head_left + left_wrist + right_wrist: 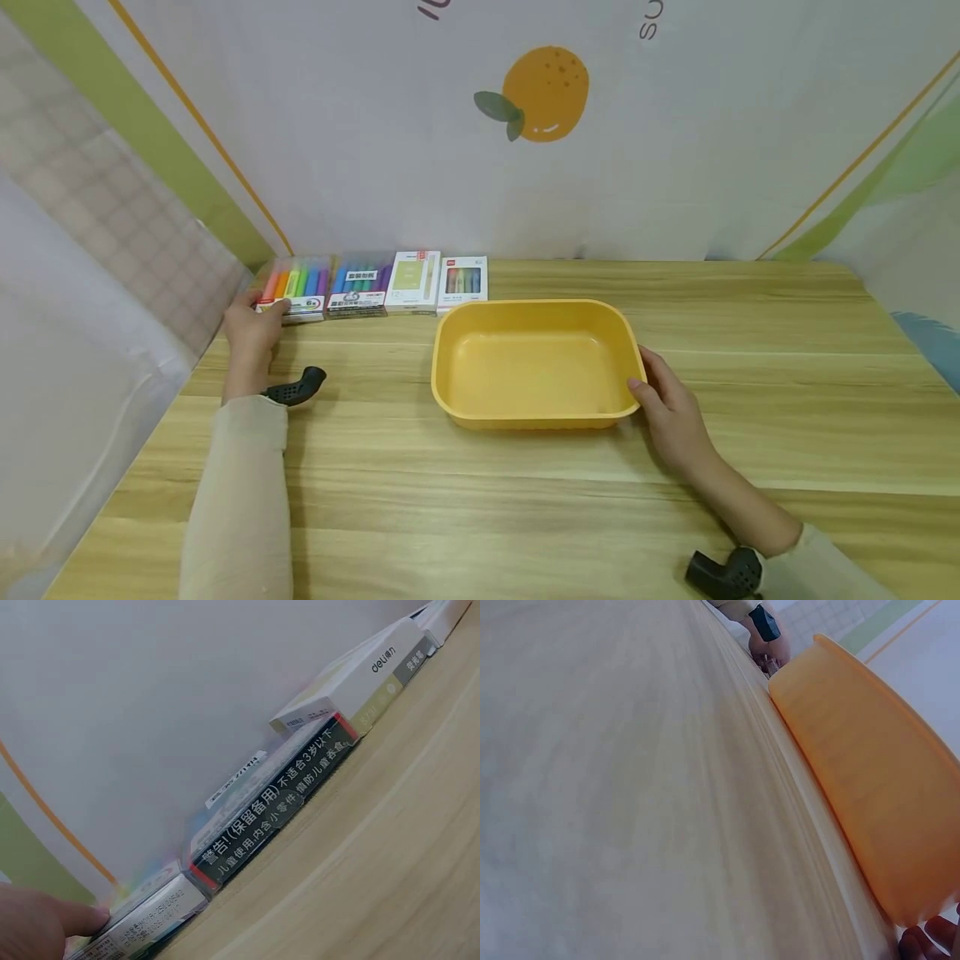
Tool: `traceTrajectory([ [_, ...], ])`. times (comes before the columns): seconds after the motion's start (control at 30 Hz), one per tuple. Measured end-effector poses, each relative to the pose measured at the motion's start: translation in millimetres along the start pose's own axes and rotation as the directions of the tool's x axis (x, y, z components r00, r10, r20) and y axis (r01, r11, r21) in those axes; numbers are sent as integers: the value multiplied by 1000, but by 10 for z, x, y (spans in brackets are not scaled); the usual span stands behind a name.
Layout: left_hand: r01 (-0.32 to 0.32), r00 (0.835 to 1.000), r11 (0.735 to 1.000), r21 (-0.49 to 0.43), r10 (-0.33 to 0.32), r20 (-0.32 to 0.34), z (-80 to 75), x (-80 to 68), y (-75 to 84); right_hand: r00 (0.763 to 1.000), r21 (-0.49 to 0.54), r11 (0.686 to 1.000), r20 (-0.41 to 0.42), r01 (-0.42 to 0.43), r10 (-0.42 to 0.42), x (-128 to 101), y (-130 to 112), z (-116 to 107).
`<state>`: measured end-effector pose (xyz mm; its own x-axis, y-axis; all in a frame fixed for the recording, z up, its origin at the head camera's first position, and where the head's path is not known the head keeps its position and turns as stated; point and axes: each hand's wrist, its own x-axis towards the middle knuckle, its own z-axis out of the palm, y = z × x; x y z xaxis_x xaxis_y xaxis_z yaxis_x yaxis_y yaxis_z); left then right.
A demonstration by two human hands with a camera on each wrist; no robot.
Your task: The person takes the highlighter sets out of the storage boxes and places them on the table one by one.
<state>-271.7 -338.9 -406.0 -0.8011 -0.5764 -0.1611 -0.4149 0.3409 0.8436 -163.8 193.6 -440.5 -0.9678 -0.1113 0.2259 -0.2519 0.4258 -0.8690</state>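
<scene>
Left hand: the left hand [253,327] grips the near left end of the highlighter pack [295,287], thumb on its front edge, fingers curled round the side.
Highlighter pack: clear case, pens in orange, yellow, green, blue and purple; leftmost in a row at the back left of the wooden surface [525,492]; small print on its edge, too fine to read.
Second pack [359,286]: touching the first; black edge strip with white Chinese warning text [274,814].
White box [413,282]: next along, marked "deli" [384,657] on its side.
Small box [462,281]: last in the row, coloured pens pictured.
Yellow tray [534,363]: rounded rectangle, plain, mid-surface.
Right hand: the right hand [670,406] rests against the tray's right rim, thumb on the rim's edge, fingers loosely bent.
</scene>
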Motion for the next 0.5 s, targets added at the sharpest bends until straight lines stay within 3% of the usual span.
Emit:
traceTrajectory([
  [0.13, -70, 997, 997, 31, 70, -21, 53, 22, -44, 1000, -4, 1000, -3, -8, 8, -19, -3, -7],
  [0.3, -150, 981, 977, 150, 166, -99, 115, 43, -66, 1000, -5, 1000, -16, -3, 3, -7, 2, -1],
  [0.5, -105, 989, 986, 129, 117, -92, 72, 8, -63, 999, -8, 999, 10, -31, 32, 57, 23, 47],
])
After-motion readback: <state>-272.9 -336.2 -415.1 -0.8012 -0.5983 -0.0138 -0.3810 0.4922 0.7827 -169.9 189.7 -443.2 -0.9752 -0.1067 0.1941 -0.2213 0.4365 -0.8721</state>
